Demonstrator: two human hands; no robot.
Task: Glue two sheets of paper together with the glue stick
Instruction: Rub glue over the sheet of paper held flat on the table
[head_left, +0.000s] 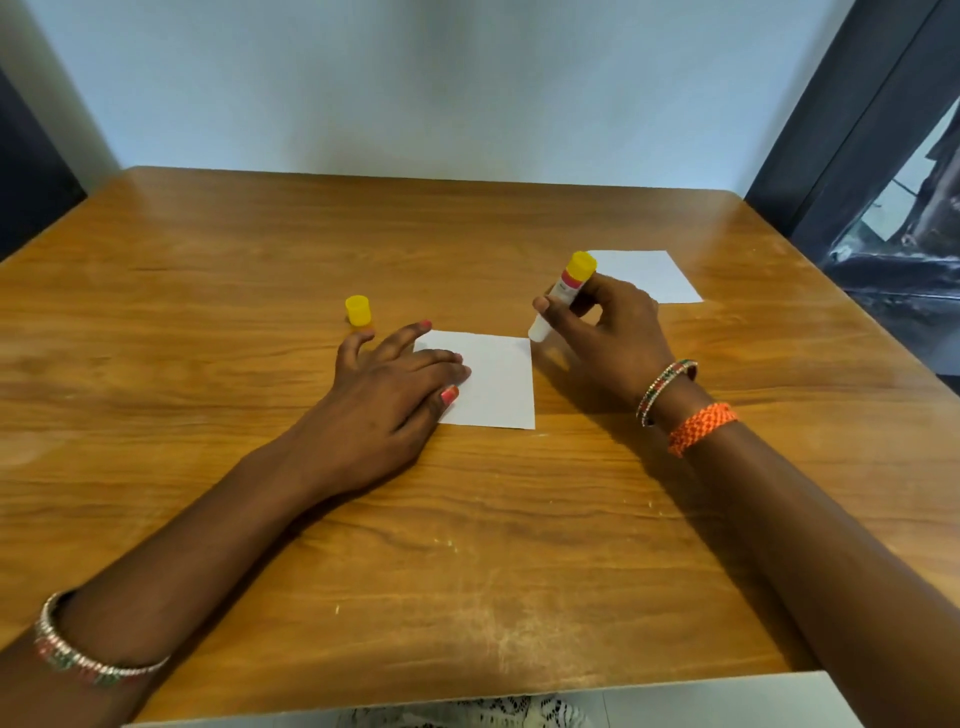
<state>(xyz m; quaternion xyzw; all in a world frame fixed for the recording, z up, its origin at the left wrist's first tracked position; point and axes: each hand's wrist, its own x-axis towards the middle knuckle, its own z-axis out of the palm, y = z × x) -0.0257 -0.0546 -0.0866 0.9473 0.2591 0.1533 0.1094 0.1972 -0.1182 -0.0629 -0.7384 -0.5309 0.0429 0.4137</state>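
The left hand (387, 387) lies flat with fingers spread, pressing the left edge of a white paper square (488, 382) on the wooden table (208, 291); the right hand (605, 332) grips the uncapped glue stick (558, 299), tilted, its tip at the sheet's far right corner; the yellow cap (358, 310) stands beside the left fingertips; a second sheet (647, 275) lies beyond the right hand.

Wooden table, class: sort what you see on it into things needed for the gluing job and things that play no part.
Needed:
- white-bodied glue stick with yellow base, held in the right hand
- small yellow plastic cap
- near white paper square, under the left hand
- far white paper sheet

No part:
- nothing else on the wooden table
- beaded bangles and orange woven wristband, merely worn
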